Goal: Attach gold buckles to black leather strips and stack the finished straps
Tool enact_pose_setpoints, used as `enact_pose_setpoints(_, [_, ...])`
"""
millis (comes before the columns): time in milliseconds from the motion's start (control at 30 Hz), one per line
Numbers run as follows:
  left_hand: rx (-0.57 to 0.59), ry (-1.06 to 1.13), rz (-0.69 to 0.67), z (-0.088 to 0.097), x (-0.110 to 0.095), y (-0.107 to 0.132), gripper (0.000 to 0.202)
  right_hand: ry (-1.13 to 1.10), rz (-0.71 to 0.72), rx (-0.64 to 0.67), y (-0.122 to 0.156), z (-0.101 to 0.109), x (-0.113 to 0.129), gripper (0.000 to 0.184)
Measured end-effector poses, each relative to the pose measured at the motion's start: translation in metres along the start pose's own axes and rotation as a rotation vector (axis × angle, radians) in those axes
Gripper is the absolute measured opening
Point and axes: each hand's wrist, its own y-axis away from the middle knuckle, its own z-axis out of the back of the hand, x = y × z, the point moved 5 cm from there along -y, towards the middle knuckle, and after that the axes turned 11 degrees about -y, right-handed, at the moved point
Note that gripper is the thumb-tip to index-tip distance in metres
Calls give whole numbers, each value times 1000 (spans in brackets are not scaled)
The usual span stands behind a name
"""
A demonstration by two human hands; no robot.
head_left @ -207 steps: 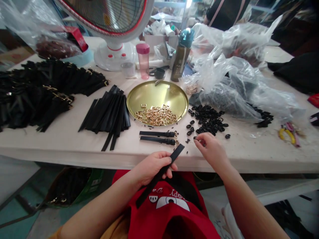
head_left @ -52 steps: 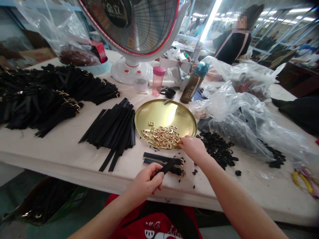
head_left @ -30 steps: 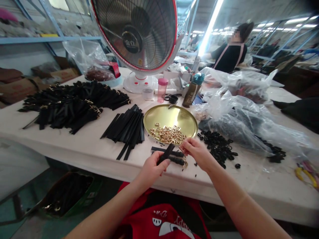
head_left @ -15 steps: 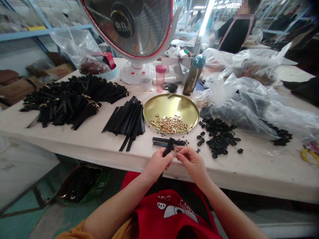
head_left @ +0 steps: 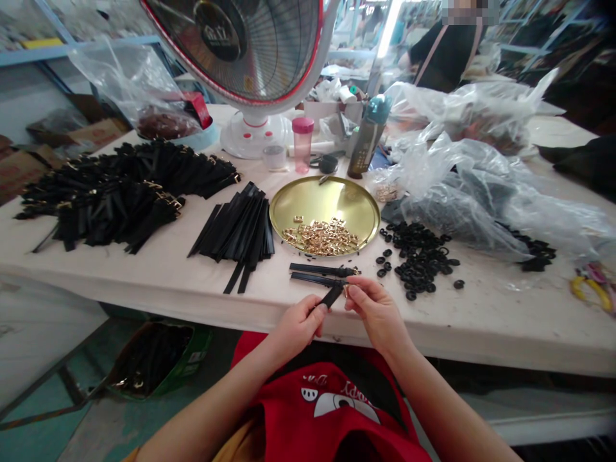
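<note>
My left hand is closed on a black strap, which points up and to the right past the thumb. At the strap's far end, my right hand pinches a small gold buckle; whether the strap passes through it I cannot tell. Just beyond my hands lie two black straps with gold buckles. Behind them stands a round gold tray with a heap of small gold buckles. A fanned stack of plain black straps lies to its left.
Small black loops are piled on the right, near plastic bags and yellow-handled pliers. Buckled black straps form a big heap at left. A fan, pink cup and dark bottle stand behind.
The strap in my left hand has swung from nearly upright to slanting right. My right hand has stayed at its end with the buckle. The whole view has shifted slightly.
</note>
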Motion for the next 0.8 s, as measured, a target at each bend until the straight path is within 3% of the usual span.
enact_pose_setpoints(167, [-44,-134,-52,-1,2,5,26,-240,-186,-79,3,0,-10,26])
enact_pose_setpoints(500, [-96,-634,-255,5,-18,15,24,-305,-362,-94,28,-7,-20,29])
enact_pose_setpoints(600, [-111,-562,-253,1,-18,17,24,-288,-338,-81,35,-10,-28,28])
enact_pose_setpoints(700, [-110,-362,-210,-4,-17,16,21,-174,-215,-39,39,-9,-30,23])
enact_pose_setpoints(800, [-35,-171,-128,-9,-13,15,16,-77,-112,-45,39,-5,-27,21])
